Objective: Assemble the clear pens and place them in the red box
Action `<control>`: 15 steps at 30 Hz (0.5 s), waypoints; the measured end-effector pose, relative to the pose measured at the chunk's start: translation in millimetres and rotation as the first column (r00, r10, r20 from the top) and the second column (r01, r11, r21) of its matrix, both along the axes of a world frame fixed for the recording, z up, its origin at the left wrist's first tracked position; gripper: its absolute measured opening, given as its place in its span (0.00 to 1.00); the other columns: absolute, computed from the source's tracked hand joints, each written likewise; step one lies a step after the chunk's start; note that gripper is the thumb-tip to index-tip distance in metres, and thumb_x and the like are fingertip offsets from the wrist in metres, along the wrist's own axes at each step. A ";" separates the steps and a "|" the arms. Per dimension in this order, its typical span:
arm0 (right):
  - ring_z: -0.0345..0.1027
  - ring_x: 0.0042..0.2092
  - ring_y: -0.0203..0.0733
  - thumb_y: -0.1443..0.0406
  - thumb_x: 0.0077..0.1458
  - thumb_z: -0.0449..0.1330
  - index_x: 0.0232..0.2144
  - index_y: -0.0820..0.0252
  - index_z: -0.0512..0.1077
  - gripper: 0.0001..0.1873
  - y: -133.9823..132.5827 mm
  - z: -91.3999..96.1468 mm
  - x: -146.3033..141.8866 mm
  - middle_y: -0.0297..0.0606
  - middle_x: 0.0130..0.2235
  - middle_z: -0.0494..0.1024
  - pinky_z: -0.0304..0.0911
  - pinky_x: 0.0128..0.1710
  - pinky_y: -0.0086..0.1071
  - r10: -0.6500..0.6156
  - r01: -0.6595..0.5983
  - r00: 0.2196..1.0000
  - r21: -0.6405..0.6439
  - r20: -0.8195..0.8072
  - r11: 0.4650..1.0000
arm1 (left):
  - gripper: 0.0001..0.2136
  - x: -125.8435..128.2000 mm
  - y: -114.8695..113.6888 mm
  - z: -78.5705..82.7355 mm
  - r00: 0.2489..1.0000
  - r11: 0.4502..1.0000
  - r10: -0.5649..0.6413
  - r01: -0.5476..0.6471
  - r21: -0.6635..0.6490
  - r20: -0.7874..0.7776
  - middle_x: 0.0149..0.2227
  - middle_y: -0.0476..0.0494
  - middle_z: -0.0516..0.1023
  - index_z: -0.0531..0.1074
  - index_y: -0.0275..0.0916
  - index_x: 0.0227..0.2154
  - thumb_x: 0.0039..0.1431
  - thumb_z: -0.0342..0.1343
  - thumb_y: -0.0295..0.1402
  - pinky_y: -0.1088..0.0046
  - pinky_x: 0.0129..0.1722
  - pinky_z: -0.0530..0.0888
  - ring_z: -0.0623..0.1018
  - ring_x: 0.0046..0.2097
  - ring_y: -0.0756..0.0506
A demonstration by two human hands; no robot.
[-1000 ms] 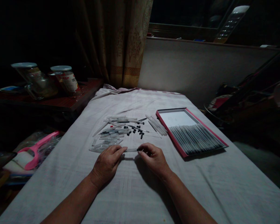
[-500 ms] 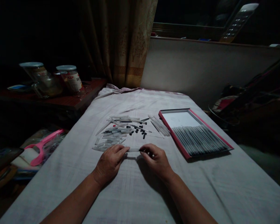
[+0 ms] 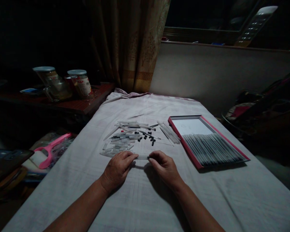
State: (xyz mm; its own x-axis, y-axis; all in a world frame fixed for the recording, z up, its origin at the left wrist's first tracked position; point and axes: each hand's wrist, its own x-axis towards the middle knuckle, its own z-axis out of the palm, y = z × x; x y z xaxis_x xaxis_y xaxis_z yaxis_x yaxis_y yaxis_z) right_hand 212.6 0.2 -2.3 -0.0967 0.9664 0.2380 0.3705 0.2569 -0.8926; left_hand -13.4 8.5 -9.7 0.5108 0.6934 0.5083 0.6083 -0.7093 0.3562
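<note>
A clear pen barrel [image 3: 142, 157] stretches level between my two hands, just above the cloth. My left hand [image 3: 118, 167] pinches its left end. At the other end, my right hand [image 3: 164, 167] has thumb and fingertips closed on a small black piece [image 3: 149, 157] at the tip of the barrel. Beyond my hands lies a loose pile of clear pen caps [image 3: 120, 141], with more barrels [image 3: 131, 123] behind it. Small black plugs [image 3: 151, 138] are scattered to the right of the pile, near a few thin refills [image 3: 149, 134].
To the right, a red-edged box [image 3: 198, 161] holds a row of pens [image 3: 212, 148]; loose barrels [image 3: 169, 132] lie against its left side. A white cloth [image 3: 145, 206] covers the table. Jars [image 3: 81, 85] stand on a side table at left, above a pink-handled object [image 3: 48, 153].
The whole view has shifted slightly, so everything sits a little farther right. My hands keep the same grip on the pen barrel.
</note>
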 end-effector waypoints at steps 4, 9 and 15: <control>0.68 0.27 0.37 0.61 0.58 0.54 0.28 0.58 0.72 0.11 -0.3 3.1 3.0 0.34 0.25 0.76 0.63 0.28 0.28 0.040 -0.047 0.983 0.035 0.180 0.998 | 0.16 -0.5 -1.1 -0.7 1.000 1.000 -0.020 0.020 0.005 0.000 0.43 0.39 0.77 0.72 0.40 0.52 0.63 0.49 0.25 0.65 0.43 0.76 0.77 0.44 0.43; 0.68 0.26 0.37 0.60 0.60 0.52 0.26 0.57 0.71 0.14 -0.8 3.9 0.9 0.34 0.24 0.75 0.62 0.28 0.29 0.011 -0.037 0.962 0.093 0.273 0.995 | 0.16 0.7 -2.0 1.3 1.000 0.999 -0.014 0.015 -0.032 0.018 0.42 0.40 0.77 0.72 0.40 0.51 0.63 0.50 0.24 0.66 0.43 0.76 0.77 0.44 0.44; 0.72 0.30 0.38 0.63 0.56 0.56 0.32 0.57 0.73 0.07 -1.7 3.4 -3.5 0.36 0.31 0.79 0.66 0.31 0.29 -0.009 -0.004 0.992 0.105 0.125 0.994 | 0.17 0.9 -1.7 3.0 0.999 0.998 -0.003 0.006 -0.061 0.054 0.42 0.40 0.77 0.72 0.41 0.52 0.62 0.49 0.23 0.66 0.43 0.76 0.77 0.44 0.44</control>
State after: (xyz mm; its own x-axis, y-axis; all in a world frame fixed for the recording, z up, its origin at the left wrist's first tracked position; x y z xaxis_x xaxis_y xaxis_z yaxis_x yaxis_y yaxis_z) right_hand 209.2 -1.5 1.1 -0.1295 0.9371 0.3243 0.4787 0.3455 -0.8072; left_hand -12.5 6.8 -6.7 0.4871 0.7215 0.4920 0.5836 -0.6881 0.4312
